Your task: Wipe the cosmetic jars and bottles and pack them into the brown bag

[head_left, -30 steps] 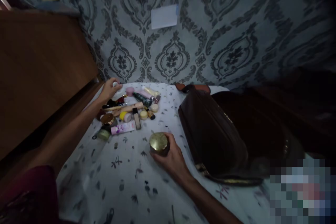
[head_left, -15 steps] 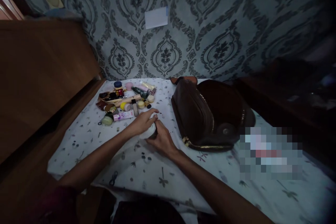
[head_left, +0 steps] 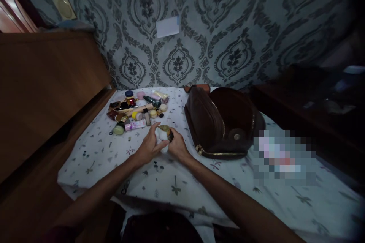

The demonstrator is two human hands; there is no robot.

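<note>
My right hand (head_left: 178, 147) grips a small jar with a gold lid (head_left: 166, 132) above the patterned white bedsheet (head_left: 142, 182). Pressed against the jar's left side is a white cloth or tissue (head_left: 161, 138), and my left hand (head_left: 148, 147) is closed around it. The two hands meet over the jar, which they hide in part. Just behind them lies a pile of cosmetics (head_left: 137, 111): tubes, small pots, lipsticks and compacts.
A dark brown leather bag (head_left: 222, 121) lies on the bed to the right of my hands. A wooden headboard or cabinet (head_left: 48, 91) runs along the left. Patterned wallpaper with a white paper note (head_left: 167, 27) fills the back. A blurred patch (head_left: 282, 155) sits at the right.
My left hand left the cosmetics pile carrying a white cloth and joined my right hand at the gold-lidded jar. The jar has been lifted a little and the view has drawn back.
</note>
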